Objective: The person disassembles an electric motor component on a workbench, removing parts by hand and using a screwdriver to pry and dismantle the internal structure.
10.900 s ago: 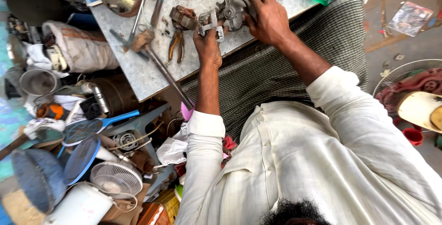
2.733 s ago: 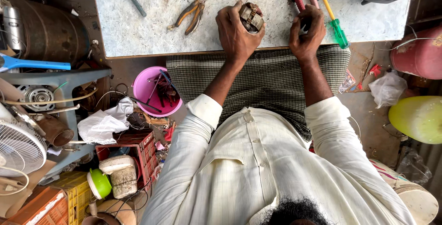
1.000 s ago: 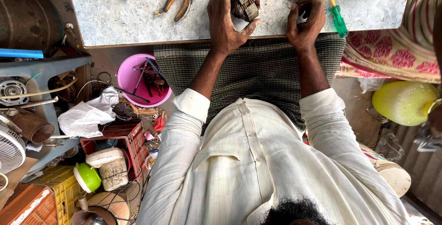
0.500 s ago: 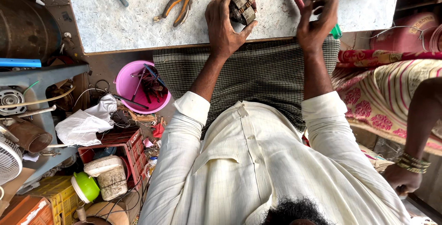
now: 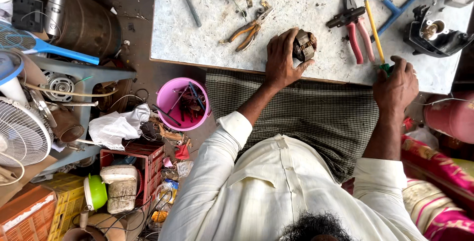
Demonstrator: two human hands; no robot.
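1. Motor core (image 5: 304, 45) sits near the front edge of the grey worktop (image 5: 207, 34), held upright-ish by the left hand (image 5: 283, 58), whose fingers are clamped around its left side
2. Right hand (image 5: 396, 82) rests at the worktop's front edge, fingers closed on the green handle of a screwdriver (image 5: 374, 26); its yellow shaft runs away from the person
3. Red-handled cutters (image 5: 353, 26) lie just left of the screwdriver, touching or nearly so; I cannot tell which
4. Orange pliers (image 5: 248, 30) lie left of the core, near but apart from it
5. Black housing (image 5: 433, 36) stands at the worktop's right end, a blue T-wrench (image 5: 397, 10) beside it
6. Pink bucket (image 5: 182, 104) with small tools sits on the floor below the worktop's left part; a white fan (image 5: 22, 130) stands at the far left
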